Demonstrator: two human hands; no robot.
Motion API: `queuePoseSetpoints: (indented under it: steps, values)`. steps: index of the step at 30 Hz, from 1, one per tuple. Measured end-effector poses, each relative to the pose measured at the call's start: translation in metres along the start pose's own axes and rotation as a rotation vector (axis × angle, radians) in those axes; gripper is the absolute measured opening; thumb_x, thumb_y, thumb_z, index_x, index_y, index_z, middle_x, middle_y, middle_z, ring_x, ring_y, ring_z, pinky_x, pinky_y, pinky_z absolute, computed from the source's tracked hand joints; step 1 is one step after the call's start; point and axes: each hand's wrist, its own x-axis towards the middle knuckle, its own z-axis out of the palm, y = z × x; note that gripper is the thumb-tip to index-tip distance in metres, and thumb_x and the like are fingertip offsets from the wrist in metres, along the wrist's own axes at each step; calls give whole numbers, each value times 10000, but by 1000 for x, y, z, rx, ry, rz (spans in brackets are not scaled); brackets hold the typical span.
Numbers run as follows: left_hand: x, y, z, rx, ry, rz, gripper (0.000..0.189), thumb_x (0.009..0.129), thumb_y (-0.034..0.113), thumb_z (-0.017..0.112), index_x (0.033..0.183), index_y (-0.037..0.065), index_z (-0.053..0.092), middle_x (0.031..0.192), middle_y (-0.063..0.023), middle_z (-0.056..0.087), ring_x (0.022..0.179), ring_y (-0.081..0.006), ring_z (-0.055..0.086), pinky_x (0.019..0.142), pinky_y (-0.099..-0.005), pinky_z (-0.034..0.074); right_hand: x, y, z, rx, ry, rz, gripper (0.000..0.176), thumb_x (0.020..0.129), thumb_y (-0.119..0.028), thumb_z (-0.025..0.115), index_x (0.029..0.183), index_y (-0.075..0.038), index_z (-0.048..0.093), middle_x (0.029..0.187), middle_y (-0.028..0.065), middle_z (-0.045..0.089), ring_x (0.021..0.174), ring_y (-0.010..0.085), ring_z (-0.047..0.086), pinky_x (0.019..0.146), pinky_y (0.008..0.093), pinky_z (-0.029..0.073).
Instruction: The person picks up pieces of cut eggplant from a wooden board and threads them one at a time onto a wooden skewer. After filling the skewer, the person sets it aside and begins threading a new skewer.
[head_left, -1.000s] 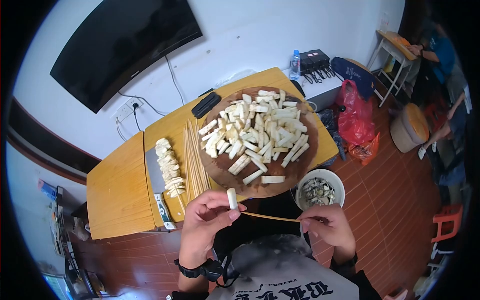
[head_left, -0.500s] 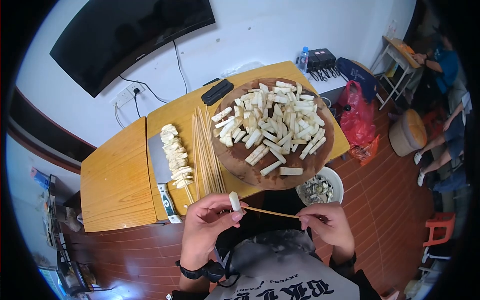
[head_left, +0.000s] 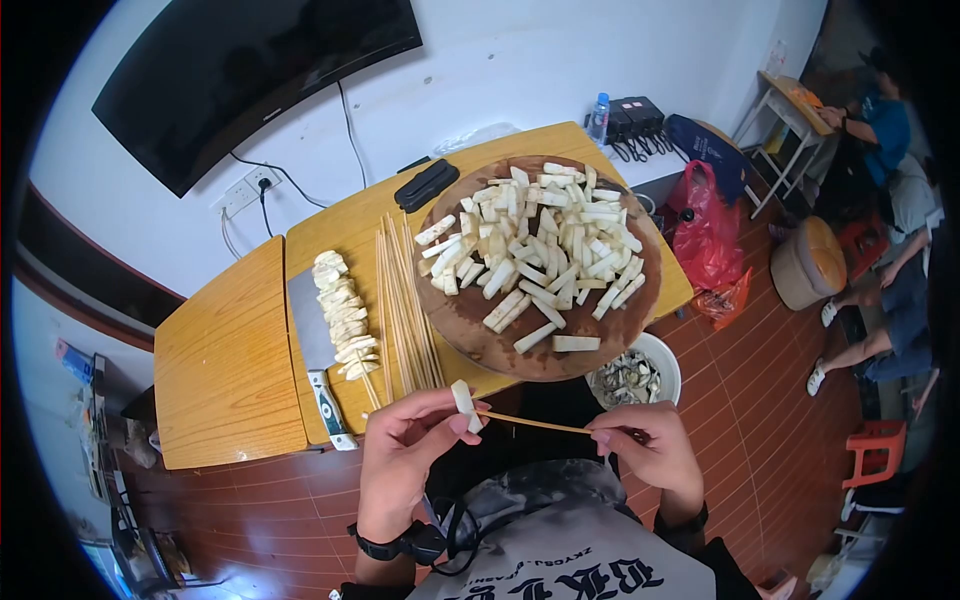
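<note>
My left hand [head_left: 408, 452] pinches a pale, peeled vegetable strip [head_left: 464, 400], probably eggplant, between thumb and fingers. A thin bamboo skewer [head_left: 535, 423] runs sideways from that strip to my right hand [head_left: 650, 446], which grips its other end. The skewer's left end meets the strip near my left fingertips. Just beyond both hands is a round wooden board [head_left: 470, 340] piled with similar cut strips [head_left: 540, 240]. Loose bamboo skewers [head_left: 402, 310] lie on the table left of the board. Beside them, pale slices threaded on skewers [head_left: 345, 315] rest over a cleaver's blade [head_left: 310, 315].
The cleaver's handle [head_left: 330, 410] points toward me at the table edge [head_left: 225, 370]. Below the board stands a white bucket [head_left: 672, 375] with scraps. A black case [head_left: 427, 186] lies behind. Red plastic bags [head_left: 708, 235], a round stool [head_left: 808, 262] and seated people [head_left: 885, 130] are at right.
The whole view has shifted slightly. The strip in my left hand now leans a little more to the left; both hands keep their grips.
</note>
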Motion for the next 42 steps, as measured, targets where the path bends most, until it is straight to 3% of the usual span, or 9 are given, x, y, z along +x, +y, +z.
queuePoseSetpoints:
  steps: [21,24,42]
  values:
    - [-3,-1,-2,8,23,56,226,873,-137,650,1079,-72,716,1000,-185,733,878,-216,713,776,-308,570,0,-2,-3,-22,18,-21,59,904,47,683,929,26,732,753,95,701,640,152,697,560,264,505]
    - [-3,-3,-7,17,-25,46,222,912,-107,662,1117,-49,722,1029,-147,745,908,-183,703,819,-294,566,0,-4,-3,-28,21,-31,62,902,50,682,927,26,732,748,94,699,638,154,697,560,266,504]
    - [-6,-4,-8,100,1,60,226,858,-129,678,1064,-48,724,984,-153,735,890,-199,709,797,-304,575,0,-5,-3,-20,25,-2,71,882,74,680,914,33,728,750,96,701,637,141,681,577,243,506]
